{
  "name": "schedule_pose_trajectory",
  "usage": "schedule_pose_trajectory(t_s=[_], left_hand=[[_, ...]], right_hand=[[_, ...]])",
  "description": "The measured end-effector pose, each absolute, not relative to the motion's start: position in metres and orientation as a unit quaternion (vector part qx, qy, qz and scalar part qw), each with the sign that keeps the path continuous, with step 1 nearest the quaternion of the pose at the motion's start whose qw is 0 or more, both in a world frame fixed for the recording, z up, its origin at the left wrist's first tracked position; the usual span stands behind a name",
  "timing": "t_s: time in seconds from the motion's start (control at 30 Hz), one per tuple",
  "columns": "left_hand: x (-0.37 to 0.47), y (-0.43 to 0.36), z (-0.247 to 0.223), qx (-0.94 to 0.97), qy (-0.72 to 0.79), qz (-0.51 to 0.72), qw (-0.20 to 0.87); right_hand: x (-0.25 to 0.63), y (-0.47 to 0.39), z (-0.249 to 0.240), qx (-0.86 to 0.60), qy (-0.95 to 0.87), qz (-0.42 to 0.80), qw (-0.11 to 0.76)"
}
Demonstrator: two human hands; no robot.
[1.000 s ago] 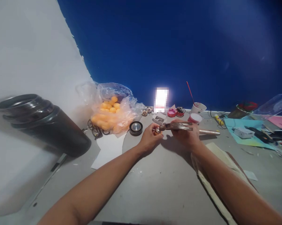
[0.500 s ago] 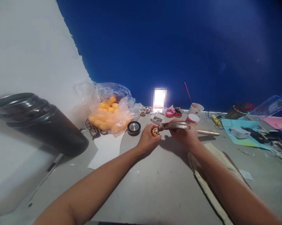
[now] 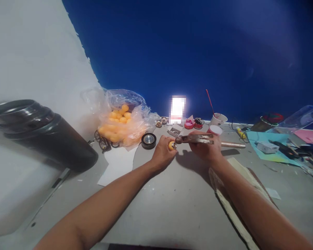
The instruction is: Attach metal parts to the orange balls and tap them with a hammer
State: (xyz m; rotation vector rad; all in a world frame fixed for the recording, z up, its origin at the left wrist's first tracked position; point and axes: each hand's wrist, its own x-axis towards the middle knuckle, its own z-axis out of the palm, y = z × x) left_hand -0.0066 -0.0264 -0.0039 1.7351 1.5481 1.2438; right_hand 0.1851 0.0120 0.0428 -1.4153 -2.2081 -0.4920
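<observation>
My left hand [image 3: 162,151] pinches a small orange ball [image 3: 171,146], like those in the bag, with shiny silver pieces [image 3: 174,146] on its right side. What those pieces are is too small to tell. My right hand [image 3: 205,151] is closed around a hammer [image 3: 202,139], gripping it close to the head. The hammer's round striking face lies just right of the ball, and its handle sticks out to the right past my hand. I cannot tell whether the hammer touches the ball.
A clear bag of orange balls [image 3: 120,130] and a black lid [image 3: 148,140] stand left of my hands. A dark flask [image 3: 49,135] leans further left. Behind are silver balls [image 3: 160,121], red containers [image 3: 189,124] and a paper cup [image 3: 218,119]. Cloth [image 3: 230,208] lies under my right forearm.
The ball has turned in my left hand, so more of its orange side shows. The hammer head has shifted slightly up and to the right, away from the ball's top.
</observation>
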Motion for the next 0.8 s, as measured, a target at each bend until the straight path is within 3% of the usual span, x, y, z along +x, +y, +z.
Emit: schedule_pose_trajectory(t_s=[0.63, 0.8], left_hand=[[-0.0037, -0.0267, -0.0045, 0.656, 0.582, 0.413, 0.245], [-0.004, -0.0255, -0.008, 0.656, 0.572, 0.424, 0.251]], right_hand=[[0.1863, 0.0133, 0.0453, -0.525, -0.792, -0.181, 0.252], [0.1888, 0.0151, 0.0427, -0.519, -0.812, -0.163, 0.212]])
